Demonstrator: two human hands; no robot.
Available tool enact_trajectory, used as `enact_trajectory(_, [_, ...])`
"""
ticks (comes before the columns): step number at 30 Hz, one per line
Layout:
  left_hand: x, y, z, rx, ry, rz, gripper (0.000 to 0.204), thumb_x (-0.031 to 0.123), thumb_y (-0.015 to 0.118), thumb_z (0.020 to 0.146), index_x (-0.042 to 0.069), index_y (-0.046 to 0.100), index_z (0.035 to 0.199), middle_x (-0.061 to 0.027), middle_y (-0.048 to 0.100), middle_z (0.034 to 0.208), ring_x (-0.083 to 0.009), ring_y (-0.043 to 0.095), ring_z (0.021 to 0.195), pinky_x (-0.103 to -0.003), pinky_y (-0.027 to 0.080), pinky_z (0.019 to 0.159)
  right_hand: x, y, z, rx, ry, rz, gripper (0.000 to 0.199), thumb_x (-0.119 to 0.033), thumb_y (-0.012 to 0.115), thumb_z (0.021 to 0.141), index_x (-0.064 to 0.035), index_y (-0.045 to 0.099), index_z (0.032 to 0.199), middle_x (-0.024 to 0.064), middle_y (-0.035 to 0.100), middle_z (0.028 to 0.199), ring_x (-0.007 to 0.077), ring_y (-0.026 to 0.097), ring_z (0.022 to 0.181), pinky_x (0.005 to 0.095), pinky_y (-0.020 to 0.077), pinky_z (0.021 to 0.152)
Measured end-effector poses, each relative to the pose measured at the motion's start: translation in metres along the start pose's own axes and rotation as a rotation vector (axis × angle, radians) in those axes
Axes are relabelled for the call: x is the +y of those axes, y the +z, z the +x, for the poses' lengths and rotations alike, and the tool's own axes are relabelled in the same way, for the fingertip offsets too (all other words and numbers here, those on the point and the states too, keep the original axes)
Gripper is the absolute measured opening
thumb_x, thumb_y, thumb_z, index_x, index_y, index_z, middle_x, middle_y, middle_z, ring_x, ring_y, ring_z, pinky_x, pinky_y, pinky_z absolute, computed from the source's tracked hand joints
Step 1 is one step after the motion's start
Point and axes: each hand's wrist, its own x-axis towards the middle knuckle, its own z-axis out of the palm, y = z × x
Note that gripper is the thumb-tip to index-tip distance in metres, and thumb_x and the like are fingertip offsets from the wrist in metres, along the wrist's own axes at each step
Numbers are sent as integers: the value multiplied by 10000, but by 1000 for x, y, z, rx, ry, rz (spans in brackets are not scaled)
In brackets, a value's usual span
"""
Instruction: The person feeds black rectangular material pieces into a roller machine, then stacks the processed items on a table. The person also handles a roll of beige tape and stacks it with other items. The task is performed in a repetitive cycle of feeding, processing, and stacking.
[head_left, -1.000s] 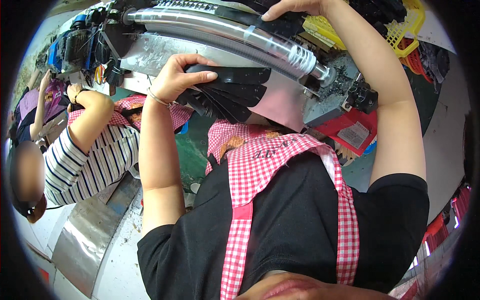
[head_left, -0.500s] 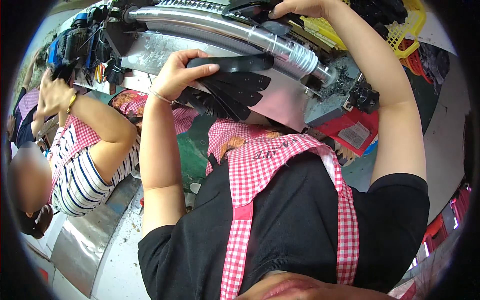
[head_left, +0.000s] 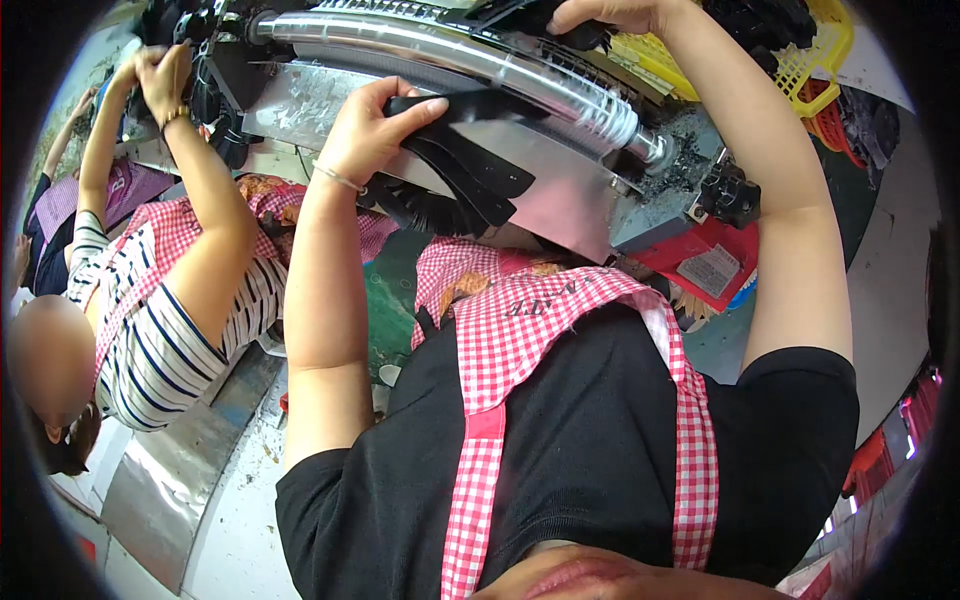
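In front of a shiny metal roller (head_left: 430,50), my left hand (head_left: 372,135) is closed, thumb on top, around one end of several flat black strips (head_left: 470,165). They hang down to the right over a sloping metal plate (head_left: 300,100). One strip stretches up toward the roller. At the top edge my right hand (head_left: 615,14) is partly cut off by the frame, its fingers pressed on a dark black piece (head_left: 510,18) beyond the roller. What exactly that piece is, I cannot make out.
Black scraps (head_left: 685,155) lie by the roller's right end, near a black knob (head_left: 730,193). A yellow basket (head_left: 825,75) with black material stands at the far right. A red packet (head_left: 715,265) hangs below. At the left a co-worker (head_left: 190,270) works with raised arms.
My left hand has moved slightly up toward the roller, and its strips are less fanned out. My right hand has barely moved. The co-worker's hands have risen.
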Motion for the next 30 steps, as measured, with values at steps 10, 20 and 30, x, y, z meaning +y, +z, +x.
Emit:
enact_trajectory(10, [11, -13, -21, -252, -44, -132, 207, 163, 847, 818, 52, 709, 927, 51, 642, 789, -23, 566, 671, -186, 456, 599, -8, 11, -2, 81, 53, -300, 584, -132, 891, 737, 16, 585, 1212, 77, 644, 1072, 153, 599, 969, 292, 532, 838])
enact_trajectory(20, [-8, -4, 3, 32, 36, 59, 335, 345, 827, 853, 62, 653, 895, 7, 645, 752, -65, 600, 676, -213, 466, 567, -19, 18, -7, 60, 90, -215, 565, -164, 846, 745, 6, 583, 1215, 69, 632, 1046, 164, 595, 960, 311, 520, 831])
enact_trajectory(30, [0, 1, 2, -10, 10, 101, 222, 226, 812, 877, 75, 649, 884, 53, 617, 781, -33, 552, 634, -178, 443, 544, -7, 10, -2, 58, 191, 111, 503, -109, 768, 762, -13, 604, 1228, 47, 639, 1028, 136, 605, 928, 283, 521, 829])
